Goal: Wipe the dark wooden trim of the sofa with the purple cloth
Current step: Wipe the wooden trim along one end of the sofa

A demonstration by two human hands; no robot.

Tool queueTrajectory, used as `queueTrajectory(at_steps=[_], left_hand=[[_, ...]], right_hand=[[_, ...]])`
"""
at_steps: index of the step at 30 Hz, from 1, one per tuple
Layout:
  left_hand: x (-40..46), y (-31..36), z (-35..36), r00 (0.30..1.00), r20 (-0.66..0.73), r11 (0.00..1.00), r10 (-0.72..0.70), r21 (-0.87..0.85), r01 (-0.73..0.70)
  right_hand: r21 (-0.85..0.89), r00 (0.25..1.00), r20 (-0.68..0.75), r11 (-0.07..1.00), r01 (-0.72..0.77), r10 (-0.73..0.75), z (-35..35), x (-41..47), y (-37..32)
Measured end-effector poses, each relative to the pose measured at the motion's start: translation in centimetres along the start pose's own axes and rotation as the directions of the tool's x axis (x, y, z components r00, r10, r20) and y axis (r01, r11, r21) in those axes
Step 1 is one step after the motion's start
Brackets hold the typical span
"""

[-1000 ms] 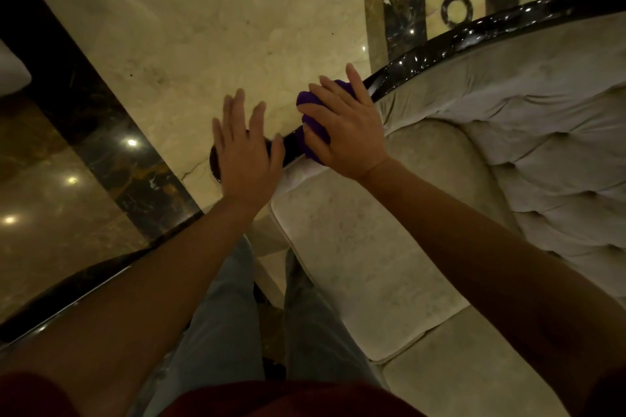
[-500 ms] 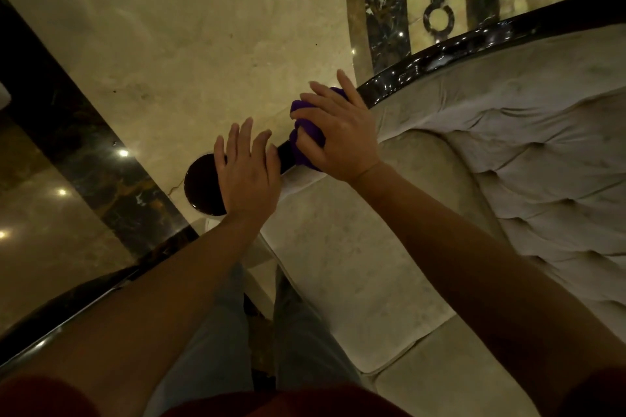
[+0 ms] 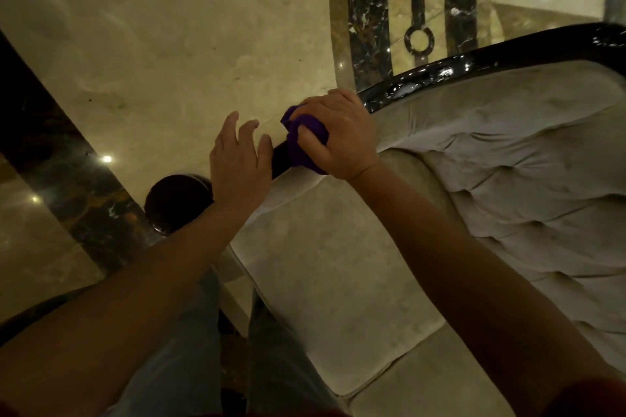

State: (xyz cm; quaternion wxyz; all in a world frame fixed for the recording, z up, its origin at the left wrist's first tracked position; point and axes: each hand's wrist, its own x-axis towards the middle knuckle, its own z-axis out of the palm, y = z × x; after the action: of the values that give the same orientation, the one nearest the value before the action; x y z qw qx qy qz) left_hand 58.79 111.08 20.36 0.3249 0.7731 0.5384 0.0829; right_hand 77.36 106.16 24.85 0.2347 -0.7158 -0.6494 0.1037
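The sofa's glossy dark wooden trim curves from the upper right down to a round scroll end at the left. My right hand is closed around the bunched purple cloth and presses it onto the trim near the armrest. My left hand rests flat on the trim just left of the cloth, fingers spread, holding nothing. The trim under both hands is hidden.
The cream tufted sofa back fills the right side and the seat cushion lies below my arms. A polished marble floor with dark inlay bands lies beyond the trim. My legs in grey trousers stand beside the armrest.
My right hand has closed tighter on the cloth, fingers curling over the trim. The view has shifted, so more of the scroll end shows. My left hand stays flat beside it.
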Motion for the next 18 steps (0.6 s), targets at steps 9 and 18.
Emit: queueTrajectory(at_steps=[9,18], left_hand=[[2.8,5.7,1.2,0.99,0.039,0.988,0.135,0.071,-0.138],[3.7,8.1,2.1,0.971,0.027,0.936,0.239,0.26,-0.238]], right_hand=[[0.048,0.996,0.008,0.995,-0.088,0.088,-3.2,1.2,5.1],[-0.098,0.983,0.049,0.98,-0.172,0.178,-7.7,2.0,12.8]])
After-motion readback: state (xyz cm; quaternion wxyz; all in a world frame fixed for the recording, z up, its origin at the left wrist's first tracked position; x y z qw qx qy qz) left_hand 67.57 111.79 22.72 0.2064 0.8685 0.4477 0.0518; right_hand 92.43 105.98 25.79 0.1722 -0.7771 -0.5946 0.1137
